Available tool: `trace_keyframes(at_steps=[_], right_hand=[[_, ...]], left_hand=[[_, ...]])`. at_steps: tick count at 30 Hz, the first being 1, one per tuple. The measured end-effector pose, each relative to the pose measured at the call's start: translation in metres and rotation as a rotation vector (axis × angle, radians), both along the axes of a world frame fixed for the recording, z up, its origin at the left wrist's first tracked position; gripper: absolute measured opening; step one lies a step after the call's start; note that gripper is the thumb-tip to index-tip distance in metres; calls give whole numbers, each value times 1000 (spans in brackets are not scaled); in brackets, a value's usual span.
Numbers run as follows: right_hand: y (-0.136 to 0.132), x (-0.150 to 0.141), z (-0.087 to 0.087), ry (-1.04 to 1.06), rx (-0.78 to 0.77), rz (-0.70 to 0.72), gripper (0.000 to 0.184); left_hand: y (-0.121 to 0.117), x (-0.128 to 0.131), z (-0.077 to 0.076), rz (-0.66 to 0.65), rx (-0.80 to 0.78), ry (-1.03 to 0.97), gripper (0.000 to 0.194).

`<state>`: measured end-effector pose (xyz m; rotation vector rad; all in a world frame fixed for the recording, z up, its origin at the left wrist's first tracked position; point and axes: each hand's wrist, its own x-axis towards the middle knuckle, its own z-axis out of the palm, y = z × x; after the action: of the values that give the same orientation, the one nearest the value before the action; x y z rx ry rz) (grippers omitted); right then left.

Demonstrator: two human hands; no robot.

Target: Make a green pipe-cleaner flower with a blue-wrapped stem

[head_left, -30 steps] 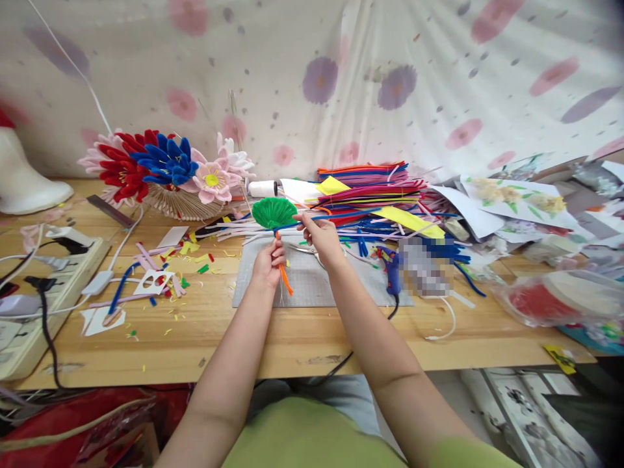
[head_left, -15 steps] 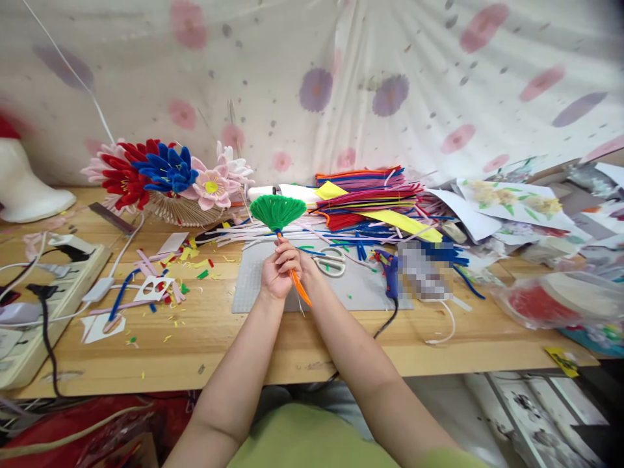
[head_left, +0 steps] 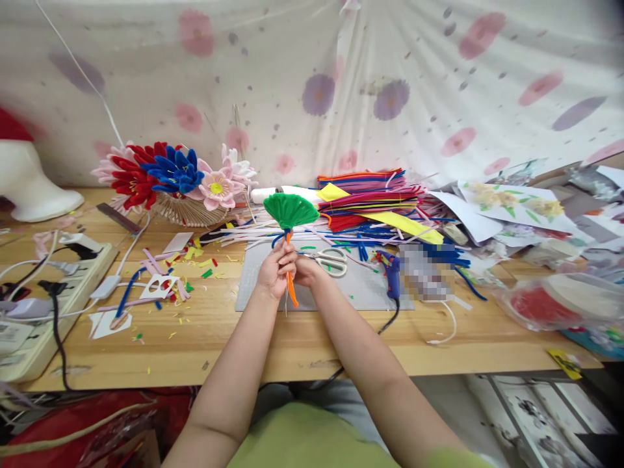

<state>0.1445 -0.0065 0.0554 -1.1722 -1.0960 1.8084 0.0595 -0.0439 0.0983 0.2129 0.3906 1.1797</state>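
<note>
I'm clamping the left hand [head_left: 273,270] around an orange stem [head_left: 292,292]; the right hand [head_left: 308,271] is sitting right beside it, fingers mostly hidden, so I'm not able to tell its grip. Above both, a green fan-shaped piece [head_left: 291,212] is standing upright, a blue strip [head_left: 275,241] showing at its base. Scissors [head_left: 332,260] are lying on the grey mat [head_left: 361,292]; beyond, bundled pipe cleaners [head_left: 370,199] are resting before the flowered curtain [head_left: 273,71].

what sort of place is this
Most likely a craft workspace: bundles of coloured fuzzy stems and a blue glue gun lie on a wooden table, with fuzzy flowers at its left.
</note>
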Motion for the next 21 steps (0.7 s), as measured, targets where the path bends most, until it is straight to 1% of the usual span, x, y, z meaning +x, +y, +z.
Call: trace_keyframes(at_steps=[1,2,3,5,7,8,9,10,11,13,15,16,17,18,19,21], right_hand=[[-3,9,4,-101,-8,33,18],[-6,19,11,-245,32,47,22],[-10,27,20,-414,115,66,24],[-20,39,45,-754,355,37,26],[-28,40,72,-999,597,-61,26],[-30,36,84,-1050,728,-64,22],[-31,29,94,-1051,863,2,21],[-29,21,101,-1057,960,80,29],[-26,13,106,-1104,997,184,37],[-14,-3,110,-1249,967,370,47],[0,-13,111,-1347,933,506,47],[6,-15,110,-1356,944,532,43],[12,-16,110,-1342,971,520,37],[16,-16,110,-1314,1001,469,30],[19,-15,111,-1280,1018,387,25],[21,-9,110,-1200,1004,199,26]], left_hand=[[1,0,-2,20,26,76,22],[2,0,-4,54,52,162,17],[3,0,-6,98,75,252,13],[4,2,-12,183,101,416,10],[6,5,-18,232,122,539,11],[8,7,-21,252,132,599,9],[9,9,-24,280,140,676,6],[12,11,-27,312,144,763,6],[14,13,-30,345,142,849,12],[18,15,-35,392,129,983,23],[22,15,-39,387,140,1032,26],[22,14,-39,370,154,1022,25],[23,14,-39,351,163,999,24],[22,13,-38,329,162,954,21],[21,12,-37,310,146,891,18],[20,9,-33,276,85,747,12]])
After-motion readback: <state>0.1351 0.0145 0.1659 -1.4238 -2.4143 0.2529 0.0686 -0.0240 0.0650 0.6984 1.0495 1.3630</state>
